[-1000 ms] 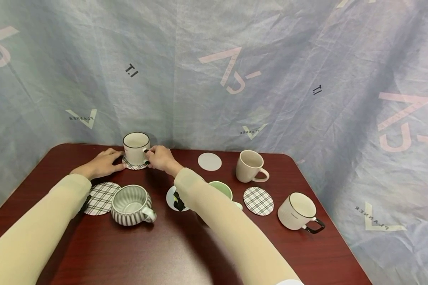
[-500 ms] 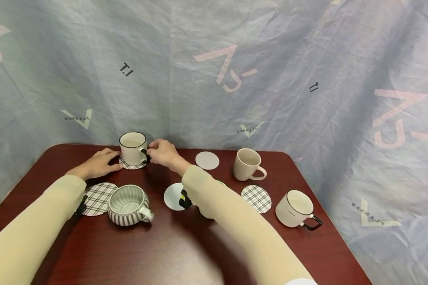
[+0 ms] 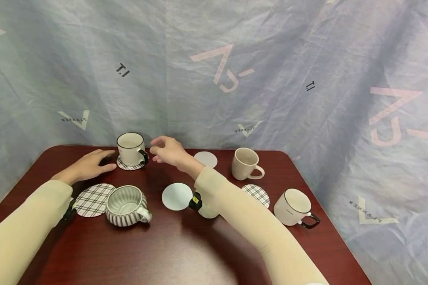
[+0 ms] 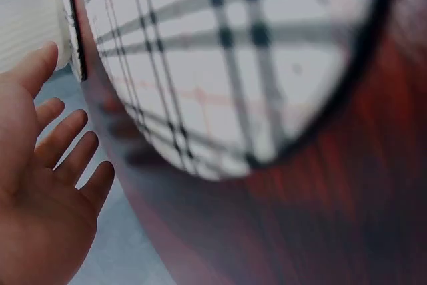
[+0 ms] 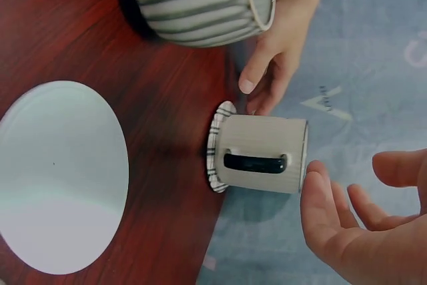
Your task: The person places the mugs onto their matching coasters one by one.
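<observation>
A white mug with a black rim and black handle (image 3: pixel 130 149) stands upright on a plaid coaster (image 3: pixel 127 166) at the back left of the table. Just left of it is my left hand (image 3: pixel 86 164), fingers extended and holding nothing. In the left wrist view that hand's palm (image 4: pixel 47 198) shows bare. My right hand (image 3: pixel 172 151) hovers to the right of the mug, apart from the handle, with its fingers loosely bent. Seen from the right wrist, the mug's black handle (image 5: pixel 255 163) is free of both hands.
Nearer stand a grey-striped cup (image 3: pixel 126 206) and a plaid coaster (image 3: pixel 94 200). White coasters (image 3: pixel 177 196) lie mid-table. A green-white cup (image 3: pixel 209 211) is partly behind the right sleeve. A beige mug (image 3: pixel 245 163), another plaid coaster (image 3: pixel 256 194) and a black-handled mug (image 3: pixel 292 206) are right.
My right hand has let go of the mug's handle and drawn back to the right. My left hand has eased slightly away to the left. The mug stays on its coaster.
</observation>
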Demonstrator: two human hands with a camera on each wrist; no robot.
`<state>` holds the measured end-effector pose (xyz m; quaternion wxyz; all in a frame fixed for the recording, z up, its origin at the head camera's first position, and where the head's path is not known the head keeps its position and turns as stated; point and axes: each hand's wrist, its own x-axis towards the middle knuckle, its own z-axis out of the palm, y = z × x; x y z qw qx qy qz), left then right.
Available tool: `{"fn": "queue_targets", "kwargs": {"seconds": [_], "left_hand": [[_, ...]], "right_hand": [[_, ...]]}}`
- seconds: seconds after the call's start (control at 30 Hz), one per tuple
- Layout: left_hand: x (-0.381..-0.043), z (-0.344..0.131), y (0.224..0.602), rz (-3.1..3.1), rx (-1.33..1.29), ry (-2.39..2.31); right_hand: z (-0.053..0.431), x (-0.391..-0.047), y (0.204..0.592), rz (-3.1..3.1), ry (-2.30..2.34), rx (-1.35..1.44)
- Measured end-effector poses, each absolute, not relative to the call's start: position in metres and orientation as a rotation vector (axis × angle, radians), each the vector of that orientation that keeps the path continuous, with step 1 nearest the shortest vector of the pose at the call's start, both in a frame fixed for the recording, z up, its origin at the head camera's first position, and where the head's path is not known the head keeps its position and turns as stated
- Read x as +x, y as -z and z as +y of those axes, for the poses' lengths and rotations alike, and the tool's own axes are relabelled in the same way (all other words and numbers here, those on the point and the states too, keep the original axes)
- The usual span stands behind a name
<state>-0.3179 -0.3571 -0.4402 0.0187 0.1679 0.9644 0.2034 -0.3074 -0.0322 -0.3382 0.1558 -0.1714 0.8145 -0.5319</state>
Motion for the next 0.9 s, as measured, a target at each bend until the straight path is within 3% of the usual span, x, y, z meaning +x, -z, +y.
{"fn": "queue_targets", "kwargs": {"seconds": [0.9], "left_hand": [[-0.255,-0.377,0.416,3.116,0.528,-0.782]], "right_hand": [[0.017,-0.256,0.324,2.321,1.446,-0.709]]}}
